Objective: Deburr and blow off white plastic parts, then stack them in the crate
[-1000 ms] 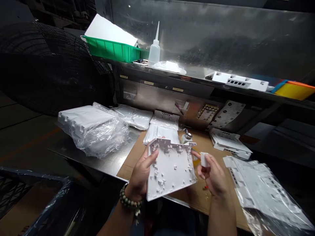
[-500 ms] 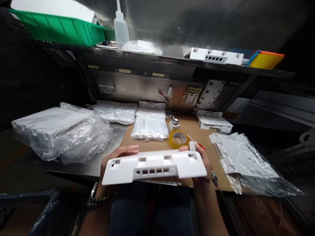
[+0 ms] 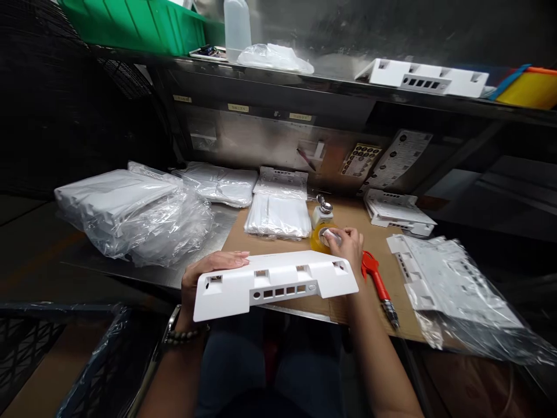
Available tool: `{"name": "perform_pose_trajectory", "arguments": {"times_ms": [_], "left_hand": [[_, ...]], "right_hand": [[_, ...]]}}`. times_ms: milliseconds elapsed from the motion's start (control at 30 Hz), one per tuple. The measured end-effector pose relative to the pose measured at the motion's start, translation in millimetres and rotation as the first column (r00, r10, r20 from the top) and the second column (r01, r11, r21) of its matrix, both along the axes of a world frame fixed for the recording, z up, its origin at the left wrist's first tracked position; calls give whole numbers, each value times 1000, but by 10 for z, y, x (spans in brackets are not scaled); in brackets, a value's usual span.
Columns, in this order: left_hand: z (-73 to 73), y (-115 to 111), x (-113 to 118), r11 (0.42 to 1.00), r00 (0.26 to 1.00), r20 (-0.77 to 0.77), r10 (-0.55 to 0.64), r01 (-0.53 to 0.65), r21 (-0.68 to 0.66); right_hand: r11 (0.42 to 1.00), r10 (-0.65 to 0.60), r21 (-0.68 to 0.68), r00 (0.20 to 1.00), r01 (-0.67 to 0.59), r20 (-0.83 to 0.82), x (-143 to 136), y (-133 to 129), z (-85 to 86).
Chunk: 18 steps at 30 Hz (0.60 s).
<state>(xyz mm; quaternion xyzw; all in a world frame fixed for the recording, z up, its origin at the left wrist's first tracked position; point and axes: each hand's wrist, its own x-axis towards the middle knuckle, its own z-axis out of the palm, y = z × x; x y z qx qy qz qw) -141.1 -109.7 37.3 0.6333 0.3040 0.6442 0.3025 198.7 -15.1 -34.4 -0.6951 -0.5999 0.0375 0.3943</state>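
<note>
My left hand (image 3: 213,270) grips the left end of a white plastic housing (image 3: 282,267), its fingers lying over the top edge. The housing is tilted so a long side with a row of square port openings and one round hole faces me. My right hand (image 3: 348,247) is off the housing, pinching a small white wad (image 3: 333,235) whose exact kind I cannot make out. It is just over the roll of yellow tape (image 3: 317,241), partly covering it. Behind the roll stands a small white dispenser bottle (image 3: 322,213) with a metal top.
Red-handled tool (image 3: 378,281) lies right of my forearm. Bagged white housings (image 3: 117,203) are heaped at left, another bagged housing (image 3: 456,284) at right. White plastic bags (image 3: 278,216) and stacked housings (image 3: 398,210) lie farther back. A shelf (image 3: 331,84) overhangs, carrying a green bin (image 3: 139,26).
My right hand has left the housing's right end and moved forward to the tape roll, carrying the white wad. My left hand still holds the housing. The view has shifted left and down.
</note>
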Motion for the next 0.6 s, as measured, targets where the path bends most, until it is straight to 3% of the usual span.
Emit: {"name": "perform_pose_trajectory", "arguments": {"times_ms": [100, 200, 333, 367, 433, 533, 600], "left_hand": [[53, -35, -26, 1000, 1000, -5, 14, -14, 18], [131, -79, -40, 1000, 1000, -15, 7, -7, 14], [159, -107, -97, 998, 998, -19, 63, -64, -26], [123, -107, -136, 997, 998, -13, 65, -65, -37], [-17, -108, -253, 997, 998, 20, 63, -62, -50], [-342, -158, -517, 988, 981, 133, 140, -130, -87], [-541, -257, -739, 953, 942, 200, 270, -231, -198]], "right_hand": [[999, 13, -34, 1000, -12, 28, -32, 111, -97], [1000, 7, -23, 999, -6, 42, 32, 23, -81], [992, -110, 66, 990, 104, 92, 557, -364, -84], [984, -177, 57, 977, 171, 122, 745, -488, -115], [931, -336, -90, 928, 353, 163, 1098, -726, -200], [836, -297, -438, 944, 331, 146, 1406, -958, -322], [838, -224, -480, 966, 258, 129, 1450, -985, -358]]}}
